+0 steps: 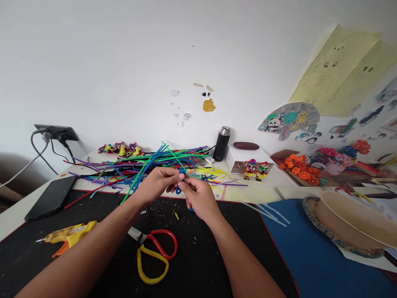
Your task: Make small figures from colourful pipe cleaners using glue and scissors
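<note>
My left hand [161,182] and my right hand [198,198] meet above the black mat [198,256], fingers pinched on a bent blue pipe cleaner [181,174]. A green pipe cleaner [142,176] and another blue one run from my left hand toward the back left. Behind the hands lies a heap of colourful pipe cleaners [139,165]. Red-and-yellow scissors [156,256] rest on the mat under my left forearm.
A yellow glue gun [68,236] lies at the left, a dark phone [51,198] beyond it. A black flask [221,144], small pipe-cleaner figures [256,169], orange flowers [299,170], a round beige container [353,221] on a blue mat [310,265], and a power strip [56,132] stand around.
</note>
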`<state>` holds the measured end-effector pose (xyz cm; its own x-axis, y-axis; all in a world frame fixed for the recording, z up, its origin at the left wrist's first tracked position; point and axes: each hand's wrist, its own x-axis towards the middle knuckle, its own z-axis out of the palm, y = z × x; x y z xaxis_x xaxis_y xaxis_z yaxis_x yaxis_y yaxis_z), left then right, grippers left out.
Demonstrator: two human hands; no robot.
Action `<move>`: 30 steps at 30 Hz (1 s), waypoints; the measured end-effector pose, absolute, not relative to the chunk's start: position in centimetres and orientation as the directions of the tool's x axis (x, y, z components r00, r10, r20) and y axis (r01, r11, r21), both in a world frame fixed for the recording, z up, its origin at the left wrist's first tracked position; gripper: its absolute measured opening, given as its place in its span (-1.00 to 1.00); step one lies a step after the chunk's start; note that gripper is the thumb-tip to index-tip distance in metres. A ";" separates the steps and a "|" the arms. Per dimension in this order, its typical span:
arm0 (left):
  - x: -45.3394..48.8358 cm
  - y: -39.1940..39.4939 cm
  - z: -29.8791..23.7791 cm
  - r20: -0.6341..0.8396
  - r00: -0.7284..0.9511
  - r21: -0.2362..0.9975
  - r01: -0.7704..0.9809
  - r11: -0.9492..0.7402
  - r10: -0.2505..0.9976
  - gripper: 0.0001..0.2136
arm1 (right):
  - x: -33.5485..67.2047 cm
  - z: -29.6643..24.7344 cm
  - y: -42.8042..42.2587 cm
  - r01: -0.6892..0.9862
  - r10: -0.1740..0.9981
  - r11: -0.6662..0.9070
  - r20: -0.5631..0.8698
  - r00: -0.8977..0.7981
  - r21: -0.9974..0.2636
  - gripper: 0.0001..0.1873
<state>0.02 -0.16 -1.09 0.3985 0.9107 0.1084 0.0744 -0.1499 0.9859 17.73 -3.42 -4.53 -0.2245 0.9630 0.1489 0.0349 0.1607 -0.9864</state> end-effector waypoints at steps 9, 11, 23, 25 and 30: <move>0.1 -0.3 -1.0 0.111 0.370 0.990 0.041 -0.136 0.922 -0.59 | 17.6 -4.5 -3.4 -0.055 0.956 0.097 0.108 -0.271 -0.994 -0.59; 0.2 -0.4 -1.0 0.119 0.366 0.989 0.040 -0.143 0.923 -0.60 | 17.6 -4.5 -3.4 -0.089 0.960 0.079 0.100 -0.261 -0.993 -0.59; 0.2 -0.4 -0.9 0.086 0.410 0.996 -0.017 -0.087 0.908 -0.61 | 17.6 -4.2 -3.5 -0.114 0.961 0.079 0.106 -0.254 -0.990 -0.59; 0.1 -0.4 -0.8 0.076 0.420 0.997 -0.026 -0.072 0.904 -0.59 | 17.5 -4.2 -3.5 -0.112 0.964 0.079 0.105 -0.246 -0.991 -0.59; 0.1 -0.2 -1.1 0.077 0.421 0.996 -0.067 -0.054 0.904 -0.57 | 17.5 -4.1 -3.5 -0.094 0.969 0.095 0.113 -0.221 -0.991 -0.56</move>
